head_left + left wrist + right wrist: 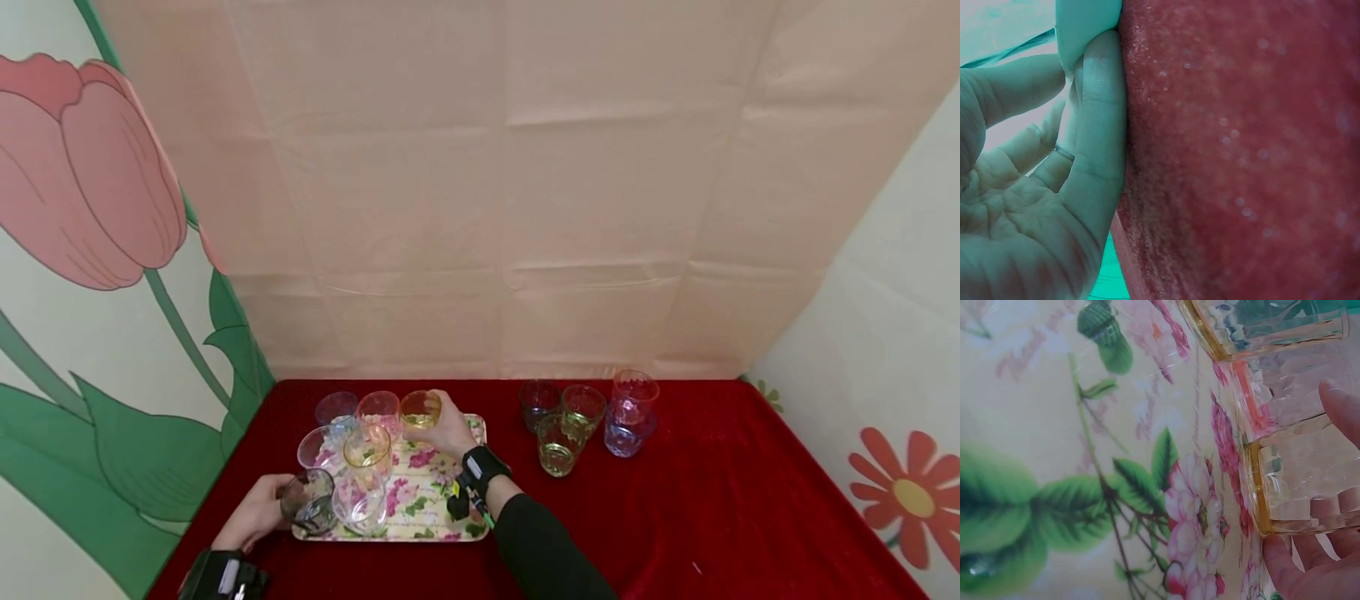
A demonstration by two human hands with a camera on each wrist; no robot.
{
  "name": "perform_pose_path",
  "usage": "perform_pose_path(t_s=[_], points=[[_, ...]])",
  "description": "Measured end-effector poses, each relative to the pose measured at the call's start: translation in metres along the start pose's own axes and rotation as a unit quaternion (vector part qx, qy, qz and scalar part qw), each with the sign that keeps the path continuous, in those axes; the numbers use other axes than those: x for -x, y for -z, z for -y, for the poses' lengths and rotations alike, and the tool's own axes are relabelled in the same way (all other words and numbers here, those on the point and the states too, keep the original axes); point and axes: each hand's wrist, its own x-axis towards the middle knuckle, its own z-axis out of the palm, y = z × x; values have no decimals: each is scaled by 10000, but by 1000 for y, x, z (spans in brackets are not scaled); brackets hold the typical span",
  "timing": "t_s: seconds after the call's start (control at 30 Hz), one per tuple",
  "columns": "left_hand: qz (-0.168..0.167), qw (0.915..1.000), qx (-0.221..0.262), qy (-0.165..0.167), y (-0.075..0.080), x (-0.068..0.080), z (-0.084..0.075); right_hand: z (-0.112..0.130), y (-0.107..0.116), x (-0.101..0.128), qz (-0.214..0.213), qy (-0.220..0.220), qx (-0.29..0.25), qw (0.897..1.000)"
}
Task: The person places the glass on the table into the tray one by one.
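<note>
My right hand (450, 425) grips a yellow-tinted glass (420, 408) at the back of the flowered tray (420, 504). In the right wrist view, thumb and fingers lie on opposite sides of this glass (1310, 481), its amber edge close to the tray surface. Beside it are a pink glass (378, 406) and another yellow glass (367, 446). My left hand (258, 508) is at the tray's front left corner, next to a dark grey glass (309, 502). In the left wrist view, its thumb and fingertips pinch a pale edge (1085, 28), seemingly the tray's.
Also on the tray are a blue glass (337, 408) and clear glasses (360, 500). Right of it on the red cloth (712, 500) stand a dark glass (539, 402), green glasses (558, 450), a pink glass (635, 390) and a blue-violet glass (627, 435). A draped wall rises behind.
</note>
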Motion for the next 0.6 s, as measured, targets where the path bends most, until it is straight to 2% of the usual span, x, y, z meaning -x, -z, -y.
perform_pose_path(t_s=[0.37, 0.6], points=[[-116, 9999, -34, 6, -2, 0, 1, -4, 6, 4, 285, -226, -16, 9993], [79, 9997, 196, -158, -1, -2, 3, -6, 15, 11, 487, -406, -290, 9976]])
